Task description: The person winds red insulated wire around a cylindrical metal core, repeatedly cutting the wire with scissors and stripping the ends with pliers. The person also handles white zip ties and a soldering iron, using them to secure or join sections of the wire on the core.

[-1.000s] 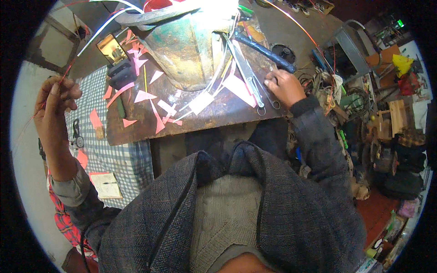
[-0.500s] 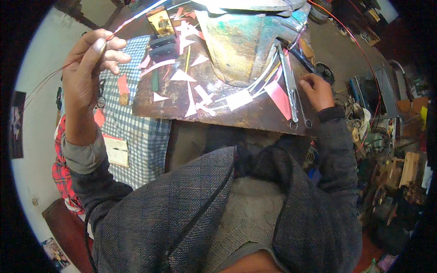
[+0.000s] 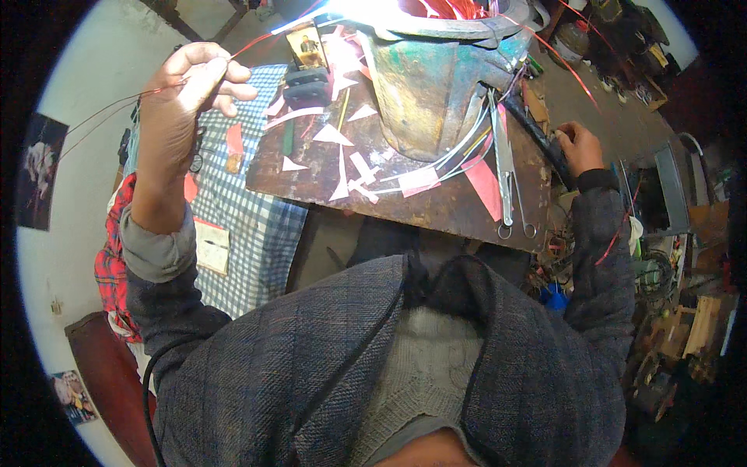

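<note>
My left hand (image 3: 196,84) is raised at the upper left, thumb and fingers pinched on thin red copper wire (image 3: 253,47). One stretch of wire runs from the fingers toward a bright glare; two loose strands trail left. A worn metal motor casing (image 3: 428,86) stands on the dark wooden table (image 3: 459,214), red wire windings (image 3: 451,8) showing at its top. My right hand (image 3: 580,149) rests by the table's right edge, beside a black tube (image 3: 537,132). Its fingers are curled, and what they hold, if anything, is hidden. Long scissors (image 3: 504,179) lie left of it.
White and pink paper scraps (image 3: 334,136) cover the table's left part, near a small black stand (image 3: 307,87) with a picture. Left of it lie a checked cloth (image 3: 257,233) and an open notebook (image 3: 212,247). Clutter (image 3: 661,272) fills the floor at right.
The view has shifted, so the table and both hands sit farther right and the casing's wound top shows more. My left hand keeps its pinch on the wire.
</note>
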Demonstrator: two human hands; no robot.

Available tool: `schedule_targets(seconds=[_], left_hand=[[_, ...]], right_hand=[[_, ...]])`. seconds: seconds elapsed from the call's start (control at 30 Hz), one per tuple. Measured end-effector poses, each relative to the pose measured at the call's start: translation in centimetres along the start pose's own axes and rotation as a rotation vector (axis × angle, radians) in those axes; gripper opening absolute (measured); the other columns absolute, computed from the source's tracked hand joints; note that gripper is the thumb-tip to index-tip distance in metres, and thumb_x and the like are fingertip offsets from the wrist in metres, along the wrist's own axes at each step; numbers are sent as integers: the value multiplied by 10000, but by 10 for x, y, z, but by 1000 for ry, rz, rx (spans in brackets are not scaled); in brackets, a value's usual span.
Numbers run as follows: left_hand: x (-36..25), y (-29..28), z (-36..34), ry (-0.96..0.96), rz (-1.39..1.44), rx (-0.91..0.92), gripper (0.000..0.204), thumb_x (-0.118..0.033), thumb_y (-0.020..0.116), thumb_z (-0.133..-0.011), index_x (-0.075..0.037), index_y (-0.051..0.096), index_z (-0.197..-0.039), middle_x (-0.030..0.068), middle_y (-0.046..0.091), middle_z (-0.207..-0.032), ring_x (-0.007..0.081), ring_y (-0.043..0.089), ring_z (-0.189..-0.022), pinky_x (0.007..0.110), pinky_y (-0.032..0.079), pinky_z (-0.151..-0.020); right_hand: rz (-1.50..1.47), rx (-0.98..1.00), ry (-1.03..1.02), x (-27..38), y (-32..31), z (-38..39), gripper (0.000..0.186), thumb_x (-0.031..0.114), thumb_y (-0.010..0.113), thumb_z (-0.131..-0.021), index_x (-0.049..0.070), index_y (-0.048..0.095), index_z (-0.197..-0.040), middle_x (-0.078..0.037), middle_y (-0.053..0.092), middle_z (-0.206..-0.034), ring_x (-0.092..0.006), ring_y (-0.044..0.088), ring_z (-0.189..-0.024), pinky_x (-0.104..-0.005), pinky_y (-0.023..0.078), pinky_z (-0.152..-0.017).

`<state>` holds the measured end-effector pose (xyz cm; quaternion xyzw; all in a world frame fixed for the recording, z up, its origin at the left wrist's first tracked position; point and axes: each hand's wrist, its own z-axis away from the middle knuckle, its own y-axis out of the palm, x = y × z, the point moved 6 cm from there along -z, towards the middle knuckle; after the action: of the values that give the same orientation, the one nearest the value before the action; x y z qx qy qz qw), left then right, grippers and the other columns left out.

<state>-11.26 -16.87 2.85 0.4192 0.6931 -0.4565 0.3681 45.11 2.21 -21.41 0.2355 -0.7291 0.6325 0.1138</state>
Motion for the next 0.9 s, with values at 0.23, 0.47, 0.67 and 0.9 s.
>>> schedule_targets(seconds=[0.23, 0.47, 0.67, 0.9], left_hand=[[-16, 18, 12, 17, -26, 26, 161, -105, 598, -1031, 15, 638, -1130, 147, 743, -998, 194, 748, -840, 252, 572, -683], [-6, 27, 23, -51, -42, 16, 187, -126, 566, -1040, 12, 622, -1153, 127, 726, -1012, 189, 742, -851, 244, 555, -670], [6, 20, 22, -100, -30, -1, 174, -84, 521, -1053, 2, 600, -1182, 144, 722, -1022, 187, 738, -840, 240, 553, -662], [4, 20, 25, -56, -48, 24, 164, -26, 500, -1027, 9, 592, -1158, 138, 715, -986, 183, 733, -821, 247, 550, -671]], right_hand=[[99, -29, -71, -9, -14, -18, 343, 290, 715, -900, 22, 728, -1113, -237, 717, -1116, -418, 679, -1054, -478, 535, -906], [205, -96, -132, -28, 13, -68, 298, 296, 696, -891, 34, 725, -1028, -217, 709, -1076, -421, 666, -1032, -488, 532, -902], [249, 24, -58, -25, 48, -138, 305, 231, 697, -881, 64, 719, -1134, -254, 686, -1123, -436, 653, -1098, -518, 537, -950], [480, 55, 16, -38, 76, -211, 298, 168, 719, -887, 51, 719, -1160, -268, 672, -1157, -432, 652, -1138, -519, 547, -944]])
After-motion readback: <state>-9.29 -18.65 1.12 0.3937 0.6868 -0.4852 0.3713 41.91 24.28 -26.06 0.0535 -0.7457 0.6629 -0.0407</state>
